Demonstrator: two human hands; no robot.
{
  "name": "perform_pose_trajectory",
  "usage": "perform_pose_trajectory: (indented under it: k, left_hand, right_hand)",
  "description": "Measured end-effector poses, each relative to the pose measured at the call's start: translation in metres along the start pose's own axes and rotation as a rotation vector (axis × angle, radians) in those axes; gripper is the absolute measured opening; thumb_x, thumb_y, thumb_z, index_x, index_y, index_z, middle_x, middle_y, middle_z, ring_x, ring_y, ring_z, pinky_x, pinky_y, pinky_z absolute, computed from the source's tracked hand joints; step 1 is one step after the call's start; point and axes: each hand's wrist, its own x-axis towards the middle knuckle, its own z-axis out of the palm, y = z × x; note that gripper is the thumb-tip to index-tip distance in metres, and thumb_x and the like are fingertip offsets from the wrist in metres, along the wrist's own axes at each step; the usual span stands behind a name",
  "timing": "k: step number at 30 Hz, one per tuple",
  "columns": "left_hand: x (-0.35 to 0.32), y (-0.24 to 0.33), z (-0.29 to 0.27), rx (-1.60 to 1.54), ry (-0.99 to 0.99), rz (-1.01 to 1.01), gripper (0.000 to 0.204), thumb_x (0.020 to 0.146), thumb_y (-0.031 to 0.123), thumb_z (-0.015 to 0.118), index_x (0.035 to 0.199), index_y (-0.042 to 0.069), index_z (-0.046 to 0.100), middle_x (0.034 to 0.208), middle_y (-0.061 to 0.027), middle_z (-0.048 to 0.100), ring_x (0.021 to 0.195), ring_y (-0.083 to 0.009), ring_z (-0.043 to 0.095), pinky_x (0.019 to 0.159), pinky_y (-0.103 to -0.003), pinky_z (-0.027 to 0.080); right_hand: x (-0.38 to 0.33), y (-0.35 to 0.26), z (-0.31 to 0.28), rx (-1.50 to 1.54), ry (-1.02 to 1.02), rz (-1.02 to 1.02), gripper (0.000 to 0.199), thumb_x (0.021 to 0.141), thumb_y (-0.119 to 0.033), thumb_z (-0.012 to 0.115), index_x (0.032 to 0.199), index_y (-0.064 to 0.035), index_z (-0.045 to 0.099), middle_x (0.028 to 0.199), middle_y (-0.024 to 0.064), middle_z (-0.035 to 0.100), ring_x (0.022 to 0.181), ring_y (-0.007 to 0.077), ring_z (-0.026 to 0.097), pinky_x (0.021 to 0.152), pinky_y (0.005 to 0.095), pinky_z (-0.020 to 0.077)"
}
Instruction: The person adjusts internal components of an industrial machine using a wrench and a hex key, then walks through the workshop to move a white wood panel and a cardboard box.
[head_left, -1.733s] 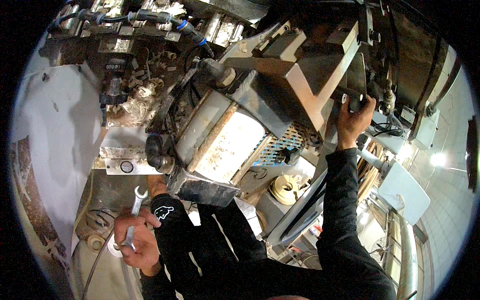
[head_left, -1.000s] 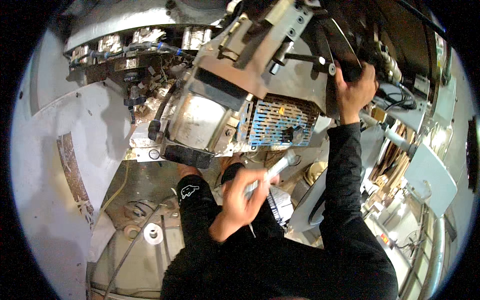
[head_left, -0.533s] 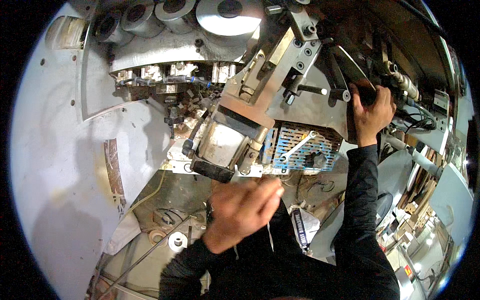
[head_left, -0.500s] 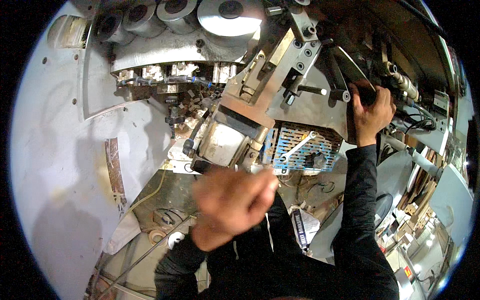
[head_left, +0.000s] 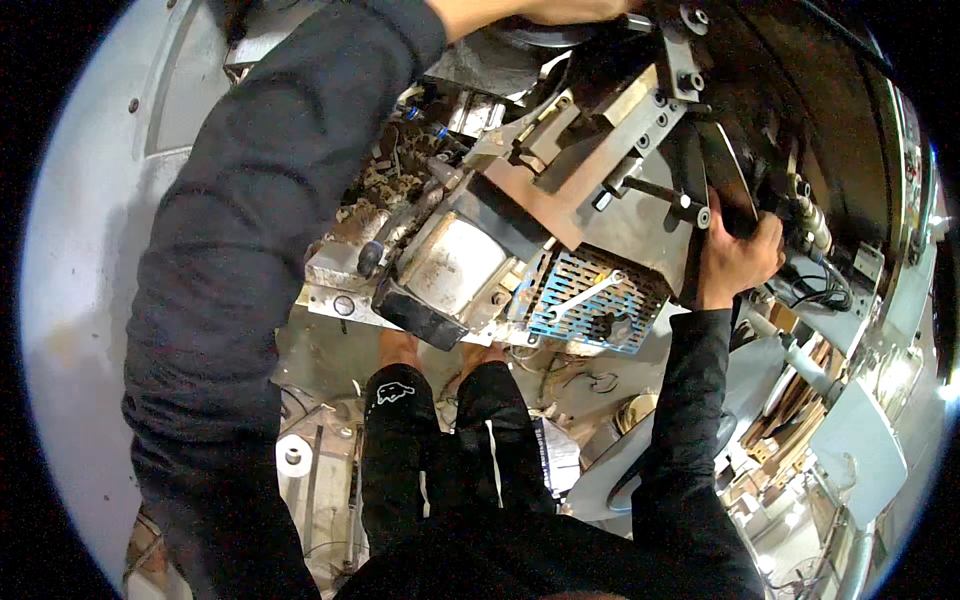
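Note:
My right hand [head_left: 738, 262] is closed around the lower end of a dark, flat metal plate [head_left: 726, 170] on the machine's right side, thumb on the left. Up at the top edge, my left hand [head_left: 580, 10] reaches across to the upper end of a metal bracket assembly [head_left: 610, 150]. The picture's edge cuts it off and its fingers are mostly hidden. Below the bracket sits a motor-like block with a worn white face [head_left: 455, 265]. An open-ended wrench [head_left: 585, 295] lies on a blue slotted grate [head_left: 570, 333], beside a dark lump [head_left: 612, 326].
Dark debris and scraps [head_left: 390, 185] fill the machine behind the motor block. A pneumatic fitting [head_left: 815, 228] and coiled black cables [head_left: 825, 292] are right of my right hand. A white roll [head_left: 293, 456] lies low at left. A pale panel [head_left: 860, 435] stands at right.
My left hand has swung from in front of the motor block up to the top edge, its sleeve now crossing the left side. My right hand stays on the plate. The view has shifted.

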Motion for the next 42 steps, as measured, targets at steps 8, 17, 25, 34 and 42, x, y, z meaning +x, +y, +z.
perform_pose_trajectory:
  k: [8,17,25,34,42]
  left_hand:
    - [-0.003,-0.008,0.009,0.209,0.164,0.172,0.024,0.085,0.018,0.066,0.100,0.006,0.080,0.106,-0.0171,0.077,0.099,-0.0367,0.074,0.084,-0.047,0.060]
    - [0.024,0.018,-0.004,0.336,-0.177,-0.011,0.022,0.087,0.017,0.065,0.098,0.008,0.081,0.105,-0.0138,0.078,0.102,-0.0322,0.075,0.083,-0.045,0.060]
    - [0.003,0.000,0.013,0.268,0.064,0.058,0.023,0.089,0.020,0.064,0.098,0.007,0.081,0.106,-0.0135,0.078,0.102,-0.0317,0.075,0.083,-0.045,0.059]
    - [-0.017,0.002,0.000,0.196,0.103,0.095,0.029,0.095,0.023,0.061,0.113,0.008,0.079,0.123,-0.0127,0.075,0.115,-0.0316,0.071,0.092,-0.045,0.057]
    - [-0.008,-0.001,0.002,0.189,0.094,0.143,0.030,0.095,0.023,0.061,0.114,0.009,0.079,0.122,-0.0129,0.075,0.116,-0.0317,0.070,0.095,-0.045,0.057]
  right_hand:
    - [-0.001,0.000,-0.002,0.002,-0.018,-0.008,0.063,0.064,-0.056,0.093,0.085,-0.0065,0.059,0.088,0.0098,0.065,0.083,0.0391,0.065,0.071,0.0490,0.0483]
    - [0.000,0.001,0.000,-0.007,-0.023,-0.002,0.064,0.063,-0.054,0.094,0.084,-0.0052,0.059,0.086,0.0112,0.063,0.084,0.0395,0.064,0.072,0.0497,0.0481]
    - [-0.001,-0.002,0.001,0.010,-0.034,0.012,0.065,0.064,-0.054,0.094,0.083,-0.0045,0.056,0.083,0.0118,0.061,0.081,0.0408,0.063,0.071,0.0505,0.0472]
    - [0.000,-0.001,-0.001,0.012,0.002,-0.038,0.064,0.064,-0.052,0.095,0.083,-0.0037,0.057,0.084,0.0133,0.062,0.079,0.0428,0.063,0.068,0.0516,0.0479]
    - [-0.001,-0.002,-0.002,0.016,-0.013,0.011,0.063,0.063,-0.051,0.095,0.081,-0.0039,0.057,0.083,0.0150,0.063,0.078,0.0440,0.063,0.067,0.0517,0.0487]
